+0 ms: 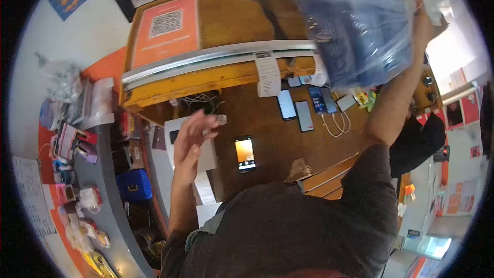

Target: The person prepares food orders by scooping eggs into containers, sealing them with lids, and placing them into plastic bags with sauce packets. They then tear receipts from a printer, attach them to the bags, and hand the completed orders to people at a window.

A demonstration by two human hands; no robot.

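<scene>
At the upper right, my right hand (423, 18) grips the edge of a large blue package (355, 31) wrapped in clear plastic, held up over the counter. My left hand (193, 136) is raised at centre left with its fingers loosely bent and apart; a small pale spot shows at its fingertips, too blurred to make out. Right of that hand, a phone (246, 153) with a lit orange screen lies on the brown desk (267, 167). Several other phones (304, 116) lie further back, some with white cables (337, 126).
A wooden counter (226, 15) with an orange QR sign (165, 31) stands ahead. Paper strips (267, 74) hang from its edge. On the left are a grey shelf (105, 175) with packets and a blue box (135, 184). A dark-clothed person's part (422, 141) shows at right.
</scene>
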